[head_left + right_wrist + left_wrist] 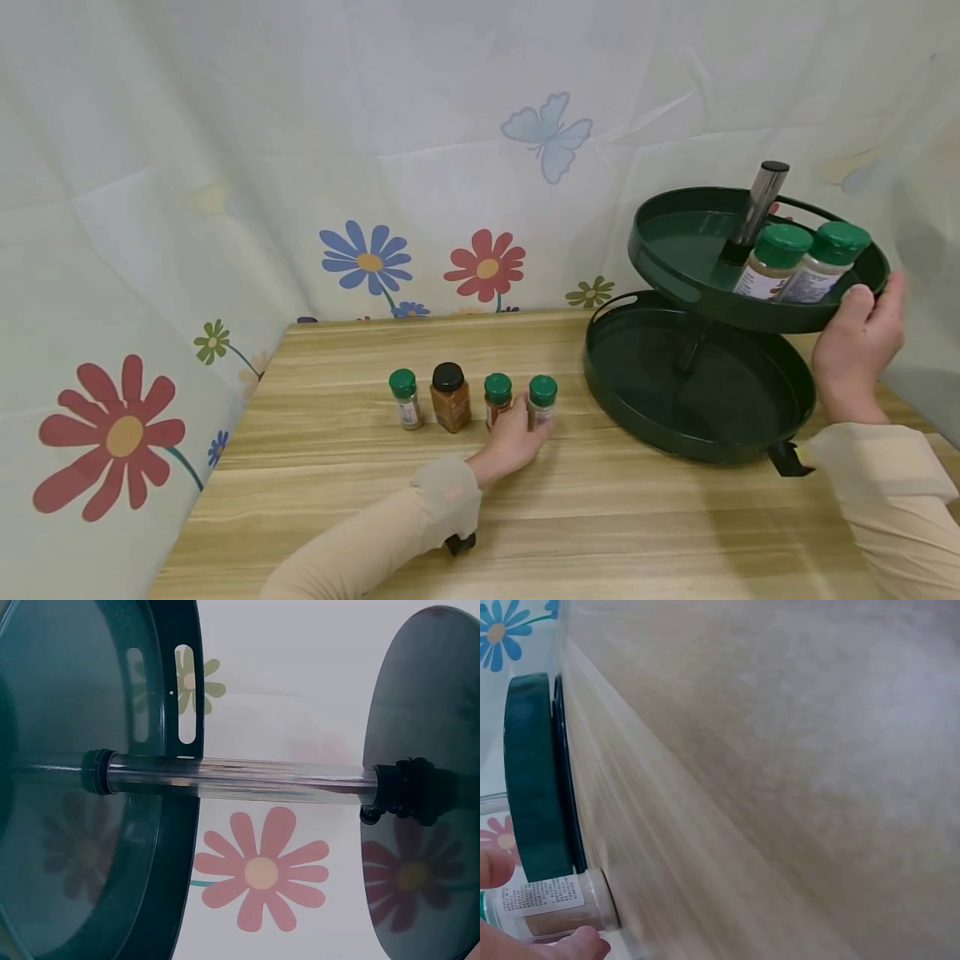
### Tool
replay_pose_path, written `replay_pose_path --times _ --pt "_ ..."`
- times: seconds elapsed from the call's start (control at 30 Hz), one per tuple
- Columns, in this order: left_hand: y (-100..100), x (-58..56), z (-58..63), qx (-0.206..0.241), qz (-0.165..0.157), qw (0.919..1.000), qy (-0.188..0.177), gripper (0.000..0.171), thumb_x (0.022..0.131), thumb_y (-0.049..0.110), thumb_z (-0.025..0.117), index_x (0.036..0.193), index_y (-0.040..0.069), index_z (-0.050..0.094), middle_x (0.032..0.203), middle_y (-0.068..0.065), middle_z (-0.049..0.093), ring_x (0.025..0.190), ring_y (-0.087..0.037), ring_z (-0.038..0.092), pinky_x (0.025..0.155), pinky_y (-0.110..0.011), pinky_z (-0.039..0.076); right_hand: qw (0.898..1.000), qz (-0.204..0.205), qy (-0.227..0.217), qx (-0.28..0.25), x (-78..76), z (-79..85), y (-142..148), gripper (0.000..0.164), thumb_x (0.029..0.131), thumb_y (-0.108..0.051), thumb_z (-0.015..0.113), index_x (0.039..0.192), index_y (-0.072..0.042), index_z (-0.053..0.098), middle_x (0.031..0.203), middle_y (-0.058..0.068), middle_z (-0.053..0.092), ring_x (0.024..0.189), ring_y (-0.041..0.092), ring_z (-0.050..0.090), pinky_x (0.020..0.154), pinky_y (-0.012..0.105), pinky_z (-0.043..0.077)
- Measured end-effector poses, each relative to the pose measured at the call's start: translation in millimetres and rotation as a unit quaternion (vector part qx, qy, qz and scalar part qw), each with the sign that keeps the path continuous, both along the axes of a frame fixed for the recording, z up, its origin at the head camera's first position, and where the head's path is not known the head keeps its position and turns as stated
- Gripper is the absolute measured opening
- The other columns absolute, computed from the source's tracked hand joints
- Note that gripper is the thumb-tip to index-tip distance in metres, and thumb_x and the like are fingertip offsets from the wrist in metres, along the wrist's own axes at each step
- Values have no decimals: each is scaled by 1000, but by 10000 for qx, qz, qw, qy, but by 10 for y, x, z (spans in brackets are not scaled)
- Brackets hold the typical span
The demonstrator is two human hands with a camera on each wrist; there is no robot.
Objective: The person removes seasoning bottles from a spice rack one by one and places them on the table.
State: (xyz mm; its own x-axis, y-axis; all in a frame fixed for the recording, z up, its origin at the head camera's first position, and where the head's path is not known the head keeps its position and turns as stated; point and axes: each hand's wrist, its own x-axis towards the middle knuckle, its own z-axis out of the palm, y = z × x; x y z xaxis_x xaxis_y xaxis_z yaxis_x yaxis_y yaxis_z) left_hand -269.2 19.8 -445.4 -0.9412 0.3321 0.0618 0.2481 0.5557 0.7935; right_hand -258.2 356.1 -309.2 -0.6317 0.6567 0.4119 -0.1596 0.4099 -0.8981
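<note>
My left hand pinches a green-capped spice jar, the rightmost in a row standing on the table. In the left wrist view, fingertips lie along the side of this clear jar with its white label. Beside it, a jar of red spice is partly behind the hand. My right hand touches the outer right rim of the upper tray of a dark green two-tier stand. Two green-capped jars stand on that tray, close to the right hand.
Left in the row are a black-capped spice bottle and another green-capped jar. The stand's lower tray sits on the wooden table. A metal pole rises through the upper tray. A flowered curtain hangs behind.
</note>
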Motion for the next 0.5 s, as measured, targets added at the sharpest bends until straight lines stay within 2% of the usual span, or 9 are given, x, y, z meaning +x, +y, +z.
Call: replay_pose_path --times 0.27,0.43,0.5 --pt "-67 53 45 -70 -135 9999 55 61 89 29 53 135 -3 28 128 -24 47 113 -32 49 93 -47 42 10000 26 -88 5 3 1 4 52 93 -18 23 144 -19 12 149 -7 14 128 -2 9 103 10 5" --pt "-92 82 66 -85 -202 9997 136 59 89 27 53 134 -2 29 128 -24 47 114 -31 48 93 -47 42 10000 -6 -76 1 2 -1 5 52 93 -18 23 144 -19 14 149 -7 15 128 -2 11 103 10 6" --pt "-98 93 77 -99 -212 9996 130 58 89 27 53 134 -2 29 128 -23 47 115 -31 47 93 -47 41 10000 -11 -18 21 4 1 -4 51 93 -18 23 143 -19 16 148 -5 20 128 0 15 103 11 9"
